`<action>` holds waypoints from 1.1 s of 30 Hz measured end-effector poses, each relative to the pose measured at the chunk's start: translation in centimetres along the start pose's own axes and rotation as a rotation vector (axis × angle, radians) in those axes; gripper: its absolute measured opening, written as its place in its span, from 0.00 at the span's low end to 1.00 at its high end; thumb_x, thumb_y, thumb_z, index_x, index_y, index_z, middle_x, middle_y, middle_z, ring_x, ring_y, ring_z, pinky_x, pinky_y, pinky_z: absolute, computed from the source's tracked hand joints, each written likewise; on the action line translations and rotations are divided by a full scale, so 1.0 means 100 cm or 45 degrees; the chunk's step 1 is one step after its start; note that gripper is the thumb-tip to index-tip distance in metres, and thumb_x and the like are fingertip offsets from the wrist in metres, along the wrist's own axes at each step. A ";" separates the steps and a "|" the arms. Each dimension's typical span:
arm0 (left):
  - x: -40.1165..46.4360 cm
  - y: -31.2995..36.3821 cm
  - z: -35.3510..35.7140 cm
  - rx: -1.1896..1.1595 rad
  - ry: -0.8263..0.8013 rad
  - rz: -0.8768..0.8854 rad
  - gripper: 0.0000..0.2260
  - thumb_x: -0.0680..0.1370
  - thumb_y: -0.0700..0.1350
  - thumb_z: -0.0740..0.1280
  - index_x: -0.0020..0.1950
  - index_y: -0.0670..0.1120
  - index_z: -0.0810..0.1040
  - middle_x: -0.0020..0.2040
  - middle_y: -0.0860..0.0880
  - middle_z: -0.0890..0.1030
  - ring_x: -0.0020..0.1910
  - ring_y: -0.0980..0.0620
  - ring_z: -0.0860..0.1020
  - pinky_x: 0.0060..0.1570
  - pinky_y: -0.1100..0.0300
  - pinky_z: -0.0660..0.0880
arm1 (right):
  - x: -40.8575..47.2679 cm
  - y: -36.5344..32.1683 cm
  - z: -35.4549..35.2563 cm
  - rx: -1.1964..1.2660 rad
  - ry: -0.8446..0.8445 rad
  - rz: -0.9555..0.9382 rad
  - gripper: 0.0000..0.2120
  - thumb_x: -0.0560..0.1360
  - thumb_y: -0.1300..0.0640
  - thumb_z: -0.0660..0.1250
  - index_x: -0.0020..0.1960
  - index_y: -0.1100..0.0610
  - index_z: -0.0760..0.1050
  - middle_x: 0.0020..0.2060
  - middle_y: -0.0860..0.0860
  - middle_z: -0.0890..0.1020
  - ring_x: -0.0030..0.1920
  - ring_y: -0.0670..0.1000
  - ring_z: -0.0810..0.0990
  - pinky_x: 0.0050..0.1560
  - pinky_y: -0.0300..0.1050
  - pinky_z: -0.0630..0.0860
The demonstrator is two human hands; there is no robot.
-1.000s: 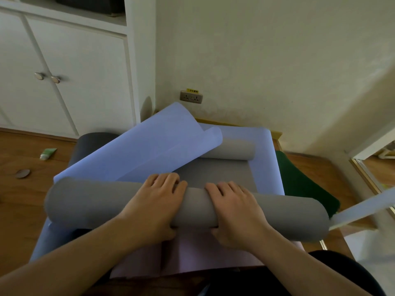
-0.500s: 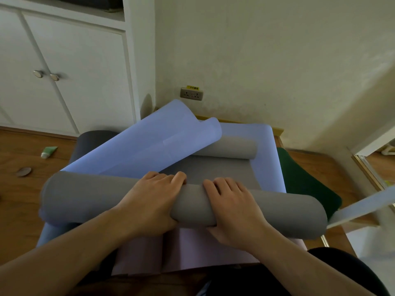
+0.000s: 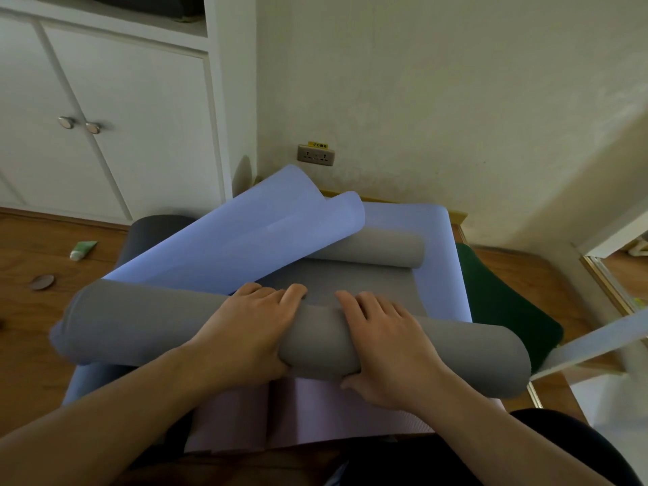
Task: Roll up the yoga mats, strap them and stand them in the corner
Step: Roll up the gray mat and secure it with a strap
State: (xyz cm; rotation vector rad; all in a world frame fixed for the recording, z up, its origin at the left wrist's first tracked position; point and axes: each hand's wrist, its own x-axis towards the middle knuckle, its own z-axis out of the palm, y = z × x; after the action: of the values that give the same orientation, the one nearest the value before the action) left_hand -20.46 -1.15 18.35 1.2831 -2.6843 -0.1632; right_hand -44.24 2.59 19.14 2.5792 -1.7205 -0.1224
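A thick grey yoga mat roll (image 3: 140, 324) lies crosswise in front of me. My left hand (image 3: 245, 327) and my right hand (image 3: 382, 342) lie over its middle, fingers draped across the top and thumbs tucked under the near side, gripping it. The mat's unrolled part (image 3: 336, 278) stretches ahead to a smaller curled grey end (image 3: 378, 249). Under it lies a light blue mat (image 3: 441, 271), one corner of which curls up (image 3: 252, 240). A pink mat (image 3: 315, 419) shows below the roll, a dark green mat (image 3: 498, 310) to the right, and a dark grey roll (image 3: 154, 229) behind on the left.
White cabinet doors (image 3: 115, 135) stand at the left, a wall with a socket (image 3: 315, 155) straight ahead. A green tube (image 3: 82, 249) and a round disc (image 3: 42, 282) lie on the wooden floor (image 3: 31, 345). A white strip (image 3: 596, 338) and a mirror frame (image 3: 610, 285) are at the right.
The grey roll has turned forward under both hands and moved slightly farther from me, so less flat grey mat lies ahead of it. Both hands stay on the roll's middle.
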 end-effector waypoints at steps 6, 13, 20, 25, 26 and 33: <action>-0.006 0.006 0.008 0.189 -0.018 -0.015 0.39 0.60 0.66 0.74 0.66 0.48 0.75 0.61 0.47 0.75 0.57 0.44 0.77 0.59 0.48 0.77 | 0.003 0.002 -0.005 0.070 0.053 -0.003 0.42 0.64 0.38 0.75 0.73 0.50 0.66 0.59 0.49 0.80 0.56 0.54 0.80 0.56 0.49 0.78; -0.003 0.003 0.016 0.108 0.010 -0.003 0.36 0.60 0.60 0.77 0.65 0.48 0.75 0.53 0.52 0.81 0.50 0.48 0.81 0.54 0.51 0.79 | 0.001 0.003 -0.009 0.213 -0.117 0.010 0.57 0.68 0.34 0.76 0.83 0.48 0.47 0.73 0.49 0.70 0.70 0.53 0.71 0.71 0.48 0.69; -0.002 -0.001 0.006 0.047 -0.067 0.044 0.34 0.67 0.67 0.71 0.68 0.54 0.72 0.60 0.55 0.79 0.57 0.52 0.78 0.62 0.52 0.74 | 0.003 0.005 0.001 0.145 -0.045 -0.048 0.46 0.68 0.32 0.75 0.77 0.47 0.58 0.67 0.49 0.73 0.63 0.53 0.76 0.64 0.51 0.74; -0.006 0.011 0.012 0.347 -0.085 0.022 0.41 0.56 0.59 0.80 0.65 0.43 0.76 0.57 0.42 0.76 0.52 0.41 0.78 0.51 0.44 0.79 | 0.003 0.006 -0.007 0.190 -0.007 -0.039 0.39 0.67 0.34 0.73 0.72 0.45 0.63 0.62 0.46 0.77 0.59 0.52 0.78 0.55 0.48 0.74; -0.006 0.014 0.015 0.364 -0.081 0.025 0.38 0.55 0.55 0.80 0.62 0.43 0.78 0.54 0.43 0.77 0.49 0.42 0.77 0.48 0.45 0.79 | 0.003 0.006 -0.007 0.204 -0.013 -0.044 0.38 0.68 0.34 0.72 0.72 0.44 0.63 0.62 0.46 0.77 0.59 0.51 0.79 0.55 0.48 0.74; -0.002 -0.003 0.004 0.046 -0.185 -0.036 0.32 0.66 0.64 0.73 0.66 0.53 0.73 0.56 0.54 0.78 0.52 0.52 0.78 0.54 0.53 0.77 | 0.000 0.000 -0.002 0.082 -0.073 -0.077 0.56 0.66 0.33 0.77 0.82 0.49 0.51 0.73 0.50 0.68 0.70 0.54 0.70 0.74 0.51 0.67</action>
State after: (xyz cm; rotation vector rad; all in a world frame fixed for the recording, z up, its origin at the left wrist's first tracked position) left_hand -20.19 -1.17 17.86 1.3698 -2.8029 -0.2209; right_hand -44.27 2.59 19.30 2.7007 -1.6919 -0.1465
